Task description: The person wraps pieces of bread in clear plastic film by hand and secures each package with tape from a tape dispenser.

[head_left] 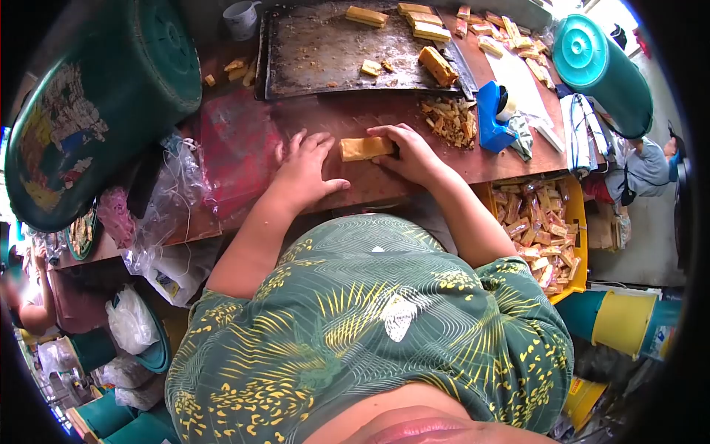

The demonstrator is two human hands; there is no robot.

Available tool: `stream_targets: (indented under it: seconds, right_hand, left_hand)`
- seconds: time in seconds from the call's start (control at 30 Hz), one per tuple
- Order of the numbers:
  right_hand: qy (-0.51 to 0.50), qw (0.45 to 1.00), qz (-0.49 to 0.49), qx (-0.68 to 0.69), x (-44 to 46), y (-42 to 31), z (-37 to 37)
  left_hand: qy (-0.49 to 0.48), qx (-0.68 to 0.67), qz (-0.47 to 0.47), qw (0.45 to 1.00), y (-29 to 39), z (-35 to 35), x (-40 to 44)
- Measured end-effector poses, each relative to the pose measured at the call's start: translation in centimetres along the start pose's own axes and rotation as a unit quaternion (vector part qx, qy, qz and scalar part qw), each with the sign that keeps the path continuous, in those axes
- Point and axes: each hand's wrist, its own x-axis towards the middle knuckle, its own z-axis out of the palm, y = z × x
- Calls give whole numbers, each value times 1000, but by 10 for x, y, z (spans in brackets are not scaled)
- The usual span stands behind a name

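A yellow-brown baked bar (361, 149), rectangular and unwrapped, lies on the red-brown table in front of me. My right hand (411, 157) grips its right end, thumb on the near side and fingers on the far side. Just left of the bar, my left hand (302, 169) rests with fingers spread, holding nothing. Beyond both hands is a dark metal baking tray (318, 59) carrying several similar bars and broken pieces. A pile of crumbs and scraps (450, 122) lies right of my right hand.
A blue tape dispenser (494, 122) stands to the right. Wrapped bars (536, 229) fill a yellow crate (577, 255) below the table's right edge. Green bins (606, 74) flank the table. Red plastic sheeting (237, 148) lies left. Another person (643, 170) is at far right.
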Motion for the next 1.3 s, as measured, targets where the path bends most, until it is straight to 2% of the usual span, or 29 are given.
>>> stream_targets:
  seconds: [0.27, 0.4, 0.47, 0.5, 0.53, 0.6, 0.63, 0.73, 0.77, 0.87, 0.97, 1.1, 1.2, 1.23, 1.3]
  right_hand:
    - [-37, 999, 12, 37, -5, 3, -6]
    - [69, 995, -48, -55, -17, -5, -3]
    - [84, 988, -77, -100, -35, -11, -7]
    - [56, 987, -111, -99, -48, -12, -7]
    - [33, 987, -136, -80, -60, -13, -3]
    - [-29, 983, -137, -120, -79, -19, 4]
    - [-27, 973, -141, -181, -84, -19, 3]
    - [8, 973, -137, -183, -85, -14, 10]
    - [37, 976, -143, -158, -85, -14, 11]
    - [6, 986, -133, -99, -73, -22, 1]
    - [1, 987, -134, -87, -55, -30, -13]
    - [10, 990, -117, -78, -37, -34, -14]
    - [108, 979, -123, -122, -29, -33, 4]
    - [114, 976, -124, -139, -28, -33, 8]
    - [125, 976, -116, -132, -27, -26, 16]
  left_hand:
    - [6, 1, 4, 1000, -1, 0, 0]
    - [24, 2, 22, 999, -3, -7, 9]
    - [122, -62, 77, 988, -16, -4, 31]
    - [170, -94, 102, 976, -23, -2, 44]
    - [172, -107, 90, 975, -25, -2, 57]
    - [173, -134, 67, 973, -21, 1, 82]
    - [186, -89, 31, 978, -13, 4, 87]
    - [104, -13, -35, 994, 11, 2, 95]
    - [111, -38, 1, 993, 3, 14, 103]
    - [126, -28, 73, 989, 13, -4, 99]
    - [27, -254, 64, 965, 8, -9, 101]
    - [10, -277, 125, 953, 19, -25, 73]
    - [-30, -304, 90, 948, 15, -8, 64]
    - [1, -287, 129, 949, 11, 3, 63]
    - [-1, -316, 122, 941, 6, 15, 64]
